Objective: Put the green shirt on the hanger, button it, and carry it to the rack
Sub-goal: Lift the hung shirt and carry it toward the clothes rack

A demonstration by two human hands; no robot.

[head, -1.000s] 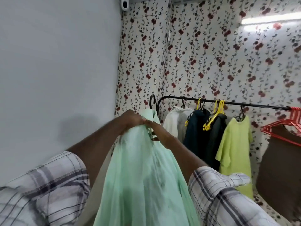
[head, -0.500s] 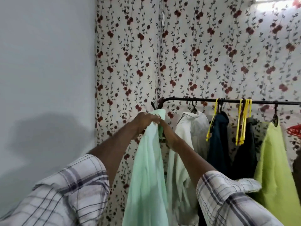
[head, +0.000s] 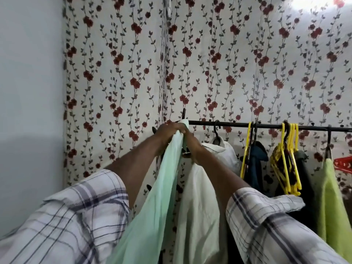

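The pale green shirt hangs down from its collar, which sits at the left end of the black rack bar. My left hand is closed on the shirt's collar right at the bar's end. My right hand is just to the right and lower, gripping the shirt's neck; a dark hanger piece shows under its fingers. The hanger's hook pokes up above the bar. Most of the hanger is hidden by the cloth and my hands.
On the bar to the right hang a white shirt, a dark blue garment, empty yellow hangers, a dark garment, a lime green top and a red hanger. Floral wallpaper is behind; a plain grey wall is at the left.
My hands have carried the green shirt up and forward to the left end of the rack bar. The rack has come much nearer and the view has shifted left.
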